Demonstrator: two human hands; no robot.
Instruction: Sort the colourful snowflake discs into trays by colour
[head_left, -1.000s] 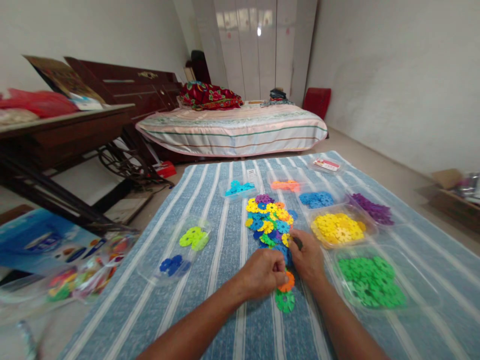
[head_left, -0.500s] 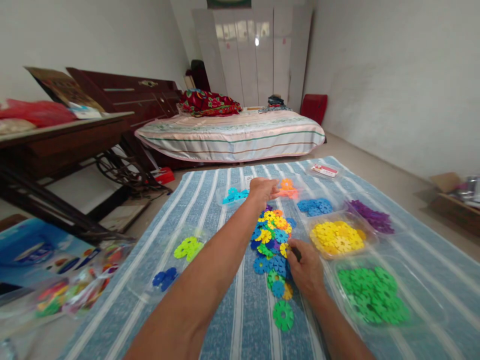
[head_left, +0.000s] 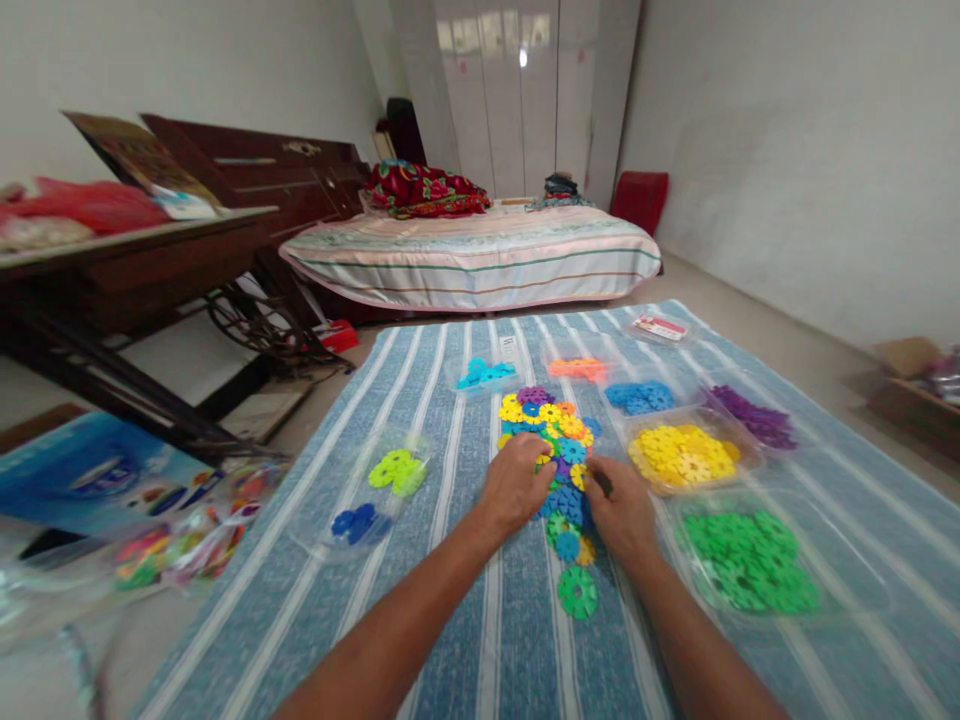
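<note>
Both forearms are reaching forward over the striped cloth (head_left: 450, 640) — the left hand (head_left: 517, 485) lying palm-down, fingers curled onto the mixed pile of snowflake discs (head_left: 551, 440), the right hand (head_left: 622, 510) pinching a disc at the pile's right edge.

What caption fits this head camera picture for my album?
Left hand and right hand rest on a mixed pile of snowflake discs on a striped cloth.

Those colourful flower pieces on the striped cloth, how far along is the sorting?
Well along: trays already hold green, yellow, purple and orange pieces. Now the left hand and right hand rest on the mixed pile. That pile and one loose green piece remain.
</note>
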